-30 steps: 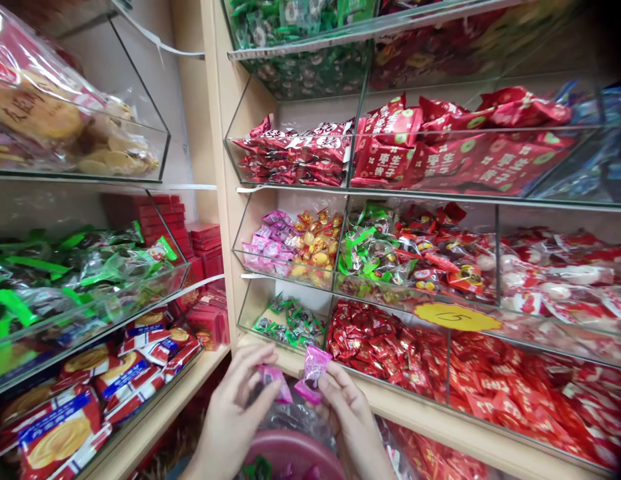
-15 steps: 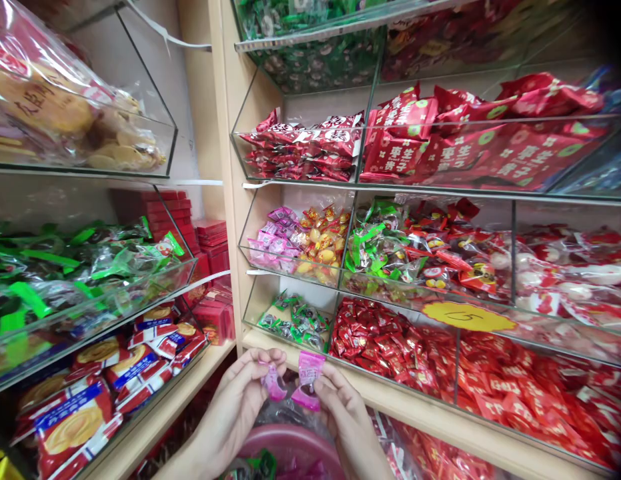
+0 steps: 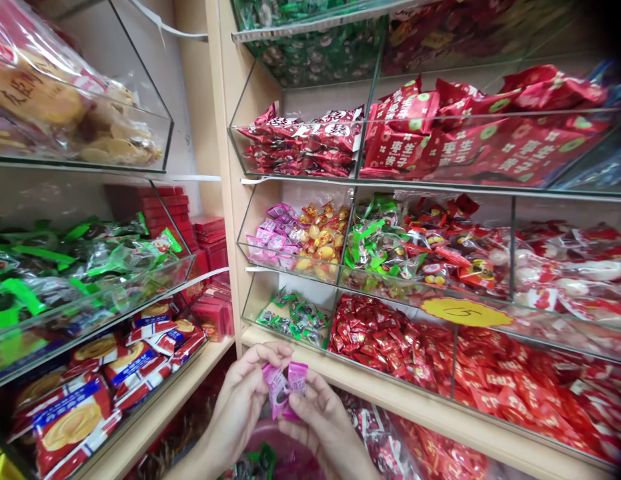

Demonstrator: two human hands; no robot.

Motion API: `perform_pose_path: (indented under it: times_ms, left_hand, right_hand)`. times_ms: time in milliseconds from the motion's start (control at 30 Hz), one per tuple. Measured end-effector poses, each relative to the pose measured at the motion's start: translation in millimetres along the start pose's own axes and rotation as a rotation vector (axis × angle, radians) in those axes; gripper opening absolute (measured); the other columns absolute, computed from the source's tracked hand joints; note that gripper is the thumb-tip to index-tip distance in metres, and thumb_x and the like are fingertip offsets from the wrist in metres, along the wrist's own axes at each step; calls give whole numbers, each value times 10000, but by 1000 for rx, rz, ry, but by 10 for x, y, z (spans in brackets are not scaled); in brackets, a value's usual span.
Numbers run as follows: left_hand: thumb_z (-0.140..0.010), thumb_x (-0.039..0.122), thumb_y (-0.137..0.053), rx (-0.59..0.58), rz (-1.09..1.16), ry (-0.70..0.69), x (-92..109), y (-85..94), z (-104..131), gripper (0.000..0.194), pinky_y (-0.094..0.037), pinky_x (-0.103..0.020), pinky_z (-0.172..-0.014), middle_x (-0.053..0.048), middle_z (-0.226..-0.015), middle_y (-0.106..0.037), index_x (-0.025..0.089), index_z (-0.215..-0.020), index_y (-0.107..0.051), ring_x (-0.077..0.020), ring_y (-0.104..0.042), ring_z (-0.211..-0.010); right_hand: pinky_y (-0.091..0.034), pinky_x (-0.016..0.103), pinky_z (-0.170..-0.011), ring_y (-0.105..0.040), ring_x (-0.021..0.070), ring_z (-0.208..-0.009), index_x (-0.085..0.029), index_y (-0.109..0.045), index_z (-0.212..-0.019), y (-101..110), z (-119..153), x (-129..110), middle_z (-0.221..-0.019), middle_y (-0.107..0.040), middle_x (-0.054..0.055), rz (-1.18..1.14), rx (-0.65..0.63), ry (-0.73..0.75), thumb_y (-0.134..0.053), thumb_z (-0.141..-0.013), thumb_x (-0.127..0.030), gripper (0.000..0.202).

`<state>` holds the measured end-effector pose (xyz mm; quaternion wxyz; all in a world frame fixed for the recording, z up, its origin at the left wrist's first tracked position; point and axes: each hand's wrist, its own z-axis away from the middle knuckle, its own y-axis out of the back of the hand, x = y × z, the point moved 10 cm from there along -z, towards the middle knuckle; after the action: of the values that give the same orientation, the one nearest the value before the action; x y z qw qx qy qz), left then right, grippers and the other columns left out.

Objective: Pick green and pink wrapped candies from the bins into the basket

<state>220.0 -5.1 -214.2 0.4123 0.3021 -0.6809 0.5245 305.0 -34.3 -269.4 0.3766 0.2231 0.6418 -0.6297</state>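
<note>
Two small pink-purple wrapped candies are held up side by side at the bottom centre. My left hand pinches the left candy by its upper part, fingers bent. My right hand grips the right candy between thumb and fingers, the thumb over its lower part. The two wrappers touch or nearly touch. Below my hands sits a pink basin with green and pink wrapped candies inside, partly hidden by my wrists.
Clear shelf bins ahead hold pink candies, yellow candies, green packets and red packets. A yellow tag hangs on one bin. Wooden shelf edge runs behind my hands; biscuit packs lie left.
My hands have come closer together, the right one moving left, and the two candies are now nearly side by side. The view has shifted slightly.
</note>
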Motion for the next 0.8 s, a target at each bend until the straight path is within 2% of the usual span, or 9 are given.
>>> perform_pose_path:
  times_ms: [167,267,400,467,567,700,767,800]
  left_hand:
    - [-649,49,-452,-30,-117,-36,-18,-97,19,250,-342,-339,-1020,-35,-1156,-589,186,-744,-638,-229,-403,-1239]
    - [-670,69,-448,-72,-165,-7,-63,-146,37,308,-356,-346,-1007,-48,-1228,-557,191,-850,-666,-243,-397,-1242]
    - [-782,205,-511,-87,-345,13,-61,-155,75,239,-356,-343,-1010,-54,-1290,-512,205,-960,-671,-253,-418,-1221]
    - [-778,269,-575,-77,-431,15,-50,-136,87,228,-382,-325,-980,-60,-1261,-533,210,-978,-668,-251,-450,-1186]
    - [-744,308,-638,-44,-401,83,-106,-37,88,294,-445,-296,-880,-70,-1176,-586,204,-1019,-644,-231,-527,-1079]
    - [-726,343,-668,75,-347,171,-180,261,67,363,-453,-271,-796,-50,-978,-644,188,-1048,-602,-179,-582,-909]
    - [-727,353,-664,68,-407,211,-224,354,75,355,-442,-260,-775,-38,-925,-642,179,-1030,-597,-161,-580,-860]
    - [-731,350,-656,24,-461,243,-270,357,92,338,-437,-256,-762,-32,-906,-638,176,-1015,-598,-154,-575,-836]
  right_hand:
    - [-530,252,-699,-613,98,-772,-230,-487,-1078,-1,41,-40,-976,-637,1,-31,36,33,-773,-676,-250,494]
    - [-515,258,-731,-602,93,-786,-238,-477,-1075,-26,69,-131,-990,-628,-4,-48,14,78,-744,-710,-230,452]
    - [-499,260,-717,-594,101,-741,-232,-497,-1053,-22,68,-274,-958,-629,-7,52,-2,172,-728,-719,-229,406]
    - [-491,260,-710,-593,113,-746,-227,-502,-1042,2,55,-338,-968,-633,0,135,12,243,-736,-705,-232,411]
    - [-486,261,-690,-591,127,-743,-222,-499,-1024,38,26,-352,-917,-640,-2,222,21,299,-747,-688,-248,418]
    - [-499,259,-642,-568,101,-652,-232,-486,-1002,161,-10,-300,-827,-601,-35,242,65,271,-722,-716,-291,376]
    - [-512,266,-655,-571,98,-659,-237,-481,-1010,258,-18,-300,-824,-581,-42,233,116,256,-720,-717,-308,384]
    - [-515,270,-661,-577,102,-672,-239,-479,-1021,296,-19,-312,-828,-578,-40,232,135,257,-722,-714,-312,399]
